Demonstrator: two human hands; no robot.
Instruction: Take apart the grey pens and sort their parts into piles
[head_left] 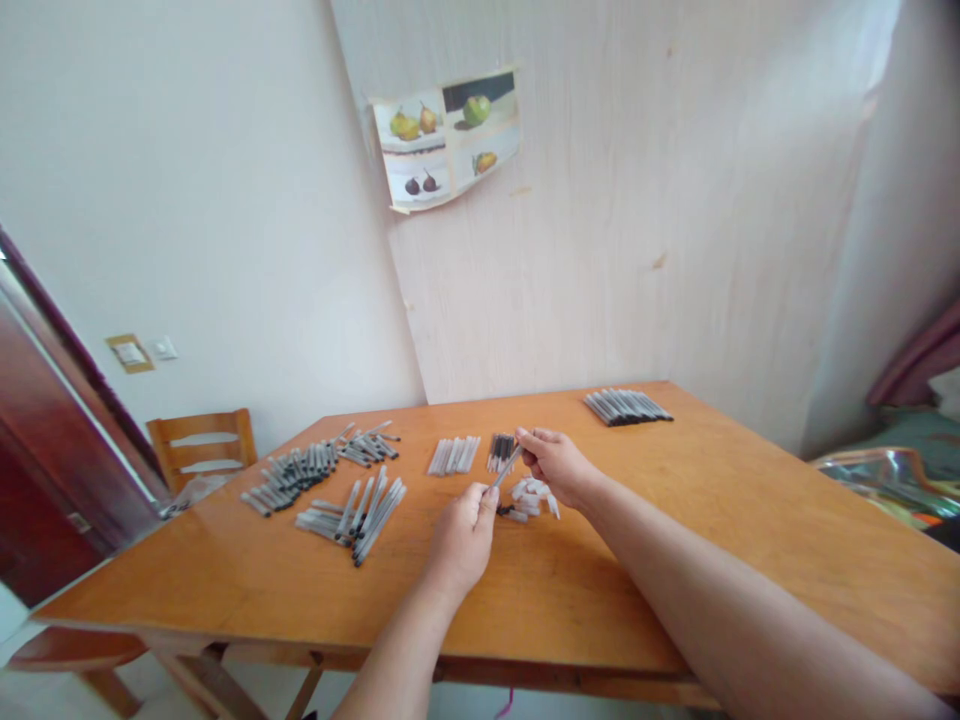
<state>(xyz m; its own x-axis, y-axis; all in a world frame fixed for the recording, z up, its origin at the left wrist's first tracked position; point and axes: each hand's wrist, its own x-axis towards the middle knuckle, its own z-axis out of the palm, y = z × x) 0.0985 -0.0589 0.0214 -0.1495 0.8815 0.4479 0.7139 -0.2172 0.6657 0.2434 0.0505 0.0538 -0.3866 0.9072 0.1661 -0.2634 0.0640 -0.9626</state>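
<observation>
My left hand [466, 530] is closed on the lower end of a slim grey pen [507, 468], which slants up to the right. The fingertips of my right hand [551, 462] pinch its upper end. Just beyond the hands lie a small row of dark refills [500, 450] and a row of clear pen barrels [454, 456]. White caps [534, 493] lie in a loose heap below my right hand, with small black pieces beside them. To the left, loose grey pens with dark ends [365, 515] lie in a pile.
The wooden table [247, 585] carries more pens [296, 475] at the left and a neat row of pens [627, 407] at the back right. A wooden chair [202, 440] stands beyond the left edge. Fruit pictures [448, 140] hang on the wall panel behind.
</observation>
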